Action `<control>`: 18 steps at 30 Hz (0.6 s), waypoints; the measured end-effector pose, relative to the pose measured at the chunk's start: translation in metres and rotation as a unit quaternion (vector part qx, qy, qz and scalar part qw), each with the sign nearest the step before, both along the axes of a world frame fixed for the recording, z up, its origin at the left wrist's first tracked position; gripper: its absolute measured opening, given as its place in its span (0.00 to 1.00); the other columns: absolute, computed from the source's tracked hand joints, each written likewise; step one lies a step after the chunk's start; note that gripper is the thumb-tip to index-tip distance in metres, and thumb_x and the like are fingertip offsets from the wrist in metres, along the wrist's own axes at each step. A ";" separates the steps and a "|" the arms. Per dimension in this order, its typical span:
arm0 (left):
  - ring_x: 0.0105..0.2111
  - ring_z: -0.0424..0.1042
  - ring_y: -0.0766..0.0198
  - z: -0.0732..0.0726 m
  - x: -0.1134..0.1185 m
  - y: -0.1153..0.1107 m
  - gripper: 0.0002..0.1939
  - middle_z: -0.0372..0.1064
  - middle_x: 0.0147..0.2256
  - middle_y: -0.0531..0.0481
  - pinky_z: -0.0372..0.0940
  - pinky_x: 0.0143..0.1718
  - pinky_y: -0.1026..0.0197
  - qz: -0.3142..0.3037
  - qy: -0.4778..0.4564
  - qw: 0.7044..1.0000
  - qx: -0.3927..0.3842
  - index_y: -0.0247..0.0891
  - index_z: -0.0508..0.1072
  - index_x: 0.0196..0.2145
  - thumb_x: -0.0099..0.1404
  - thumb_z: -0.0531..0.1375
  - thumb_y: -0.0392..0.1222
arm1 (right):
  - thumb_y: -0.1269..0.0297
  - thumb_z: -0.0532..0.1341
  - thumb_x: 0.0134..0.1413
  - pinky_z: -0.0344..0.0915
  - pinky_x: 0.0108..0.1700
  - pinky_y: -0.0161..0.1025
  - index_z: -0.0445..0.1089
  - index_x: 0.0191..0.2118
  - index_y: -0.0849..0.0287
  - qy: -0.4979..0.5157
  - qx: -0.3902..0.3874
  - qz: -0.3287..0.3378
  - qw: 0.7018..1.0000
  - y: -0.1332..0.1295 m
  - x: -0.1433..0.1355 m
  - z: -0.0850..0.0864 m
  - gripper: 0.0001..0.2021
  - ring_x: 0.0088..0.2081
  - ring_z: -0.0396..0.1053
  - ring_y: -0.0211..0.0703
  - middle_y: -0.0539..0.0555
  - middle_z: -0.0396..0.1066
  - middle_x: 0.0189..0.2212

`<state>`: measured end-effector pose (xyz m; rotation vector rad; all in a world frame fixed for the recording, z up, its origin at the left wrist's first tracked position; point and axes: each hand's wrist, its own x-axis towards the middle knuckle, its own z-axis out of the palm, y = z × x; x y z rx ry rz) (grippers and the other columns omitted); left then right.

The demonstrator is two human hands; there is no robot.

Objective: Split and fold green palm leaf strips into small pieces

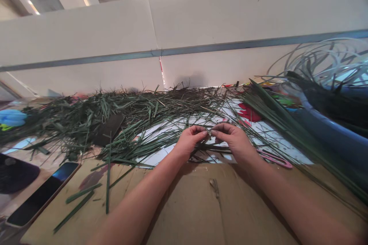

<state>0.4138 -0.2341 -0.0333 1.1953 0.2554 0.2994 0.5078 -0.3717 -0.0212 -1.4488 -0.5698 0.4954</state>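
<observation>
My left hand [192,138] and my right hand [230,138] are close together over the far edge of the cardboard [184,206]. Thumb and fingers of each are pinched, and the tips almost meet. Whatever lies between the fingertips is too small to make out. Under and behind them dark green leaf strips [155,143] lie over white sheets [266,132]. A small dry tied bit of fibre [214,187] rests on the cardboard between my forearms. Just right of my right wrist is a tool with a pink looped handle [276,159], partly hidden.
A long heap of cut leaves [100,107] runs along the white wall panel [224,19]. At left lie a phone [43,195] and a dark object [15,174]. Right, a blue tub [330,130] holds dark leaves, with coiled clear strands [339,59] above and long blades [290,122] beside it.
</observation>
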 end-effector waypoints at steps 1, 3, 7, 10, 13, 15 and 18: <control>0.29 0.67 0.68 0.001 0.000 -0.001 0.20 0.71 0.28 0.51 0.58 0.36 0.63 -0.002 0.000 1.000 0.009 0.33 0.73 0.31 0.47 0.73 0.48 | 0.51 0.74 0.35 0.64 0.33 0.39 0.75 0.29 0.57 -0.004 -0.003 -0.001 1.000 0.000 0.000 0.000 0.17 0.26 0.66 0.39 0.50 0.72 0.26; 0.29 0.67 0.68 0.002 -0.001 -0.002 0.20 0.71 0.28 0.51 0.59 0.37 0.63 -0.002 -0.001 1.000 0.024 0.33 0.73 0.31 0.46 0.73 0.48 | 0.51 0.74 0.35 0.64 0.32 0.39 0.75 0.29 0.57 -0.014 -0.012 -0.005 1.000 0.000 0.000 -0.001 0.17 0.26 0.65 0.39 0.50 0.73 0.26; 0.31 0.67 0.67 0.003 0.000 -0.002 0.19 0.71 0.29 0.51 0.59 0.38 0.62 0.005 -0.005 0.998 0.055 0.33 0.73 0.31 0.46 0.73 0.47 | 0.51 0.73 0.37 0.63 0.31 0.40 0.75 0.29 0.58 -0.030 -0.033 0.000 0.999 0.000 0.001 0.000 0.17 0.24 0.65 0.39 0.51 0.73 0.26; 0.31 0.66 0.67 0.000 0.001 -0.001 0.17 0.70 0.29 0.52 0.59 0.38 0.62 0.004 -0.005 0.997 0.080 0.34 0.72 0.30 0.48 0.72 0.46 | 0.52 0.71 0.39 0.62 0.30 0.39 0.75 0.30 0.58 -0.044 -0.047 0.008 0.998 -0.001 0.002 0.000 0.15 0.24 0.65 0.39 0.51 0.72 0.25; 0.30 0.65 0.68 -0.002 0.002 0.000 0.16 0.69 0.28 0.53 0.58 0.37 0.62 -0.006 -0.003 0.995 0.095 0.34 0.71 0.30 0.50 0.70 0.45 | 0.54 0.68 0.39 0.61 0.29 0.39 0.73 0.29 0.59 -0.077 -0.054 0.007 0.996 0.000 0.004 -0.001 0.14 0.23 0.64 0.39 0.50 0.71 0.24; 0.30 0.65 0.68 -0.004 0.003 0.000 0.14 0.69 0.29 0.53 0.58 0.37 0.63 -0.014 -0.001 0.994 0.107 0.35 0.71 0.30 0.51 0.69 0.44 | 0.54 0.66 0.40 0.61 0.28 0.39 0.72 0.28 0.58 -0.102 -0.059 0.004 0.993 0.002 0.004 -0.005 0.13 0.24 0.63 0.39 0.49 0.69 0.23; 0.31 0.65 0.68 -0.004 0.003 0.000 0.12 0.68 0.29 0.53 0.59 0.37 0.63 -0.023 0.000 0.992 0.123 0.35 0.71 0.30 0.52 0.68 0.42 | 0.54 0.64 0.43 0.60 0.28 0.39 0.70 0.28 0.57 -0.130 -0.065 -0.002 0.989 0.004 0.005 -0.011 0.11 0.24 0.63 0.40 0.48 0.68 0.22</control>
